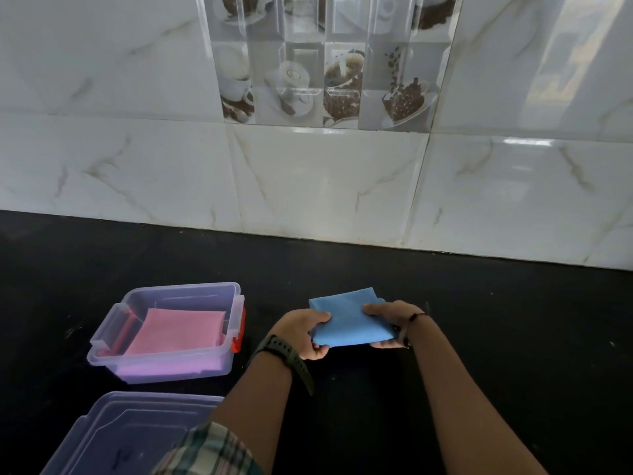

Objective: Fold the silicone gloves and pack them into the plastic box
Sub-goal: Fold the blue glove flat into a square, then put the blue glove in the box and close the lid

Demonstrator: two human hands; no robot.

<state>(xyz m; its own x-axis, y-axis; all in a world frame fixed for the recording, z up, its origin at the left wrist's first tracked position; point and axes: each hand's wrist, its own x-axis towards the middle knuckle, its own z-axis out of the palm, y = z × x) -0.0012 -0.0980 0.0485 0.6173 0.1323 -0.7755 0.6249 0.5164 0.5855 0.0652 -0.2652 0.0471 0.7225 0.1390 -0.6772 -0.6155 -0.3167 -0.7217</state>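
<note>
A folded blue silicone glove (347,320) is held flat just above the black counter, right of centre. My left hand (305,332) grips its left edge and my right hand (392,325) grips its right edge, thumbs on top. To the left stands the clear plastic box (102,341) with red latches, open. A folded pink glove (178,332) lies flat inside it. The blue glove is apart from the box, roughly a hand's width to its right.
The box's clear lid (130,437) lies on the counter at the lower left, partly under my left sleeve. The black counter (496,337) runs back to a white marble-tiled wall (325,186).
</note>
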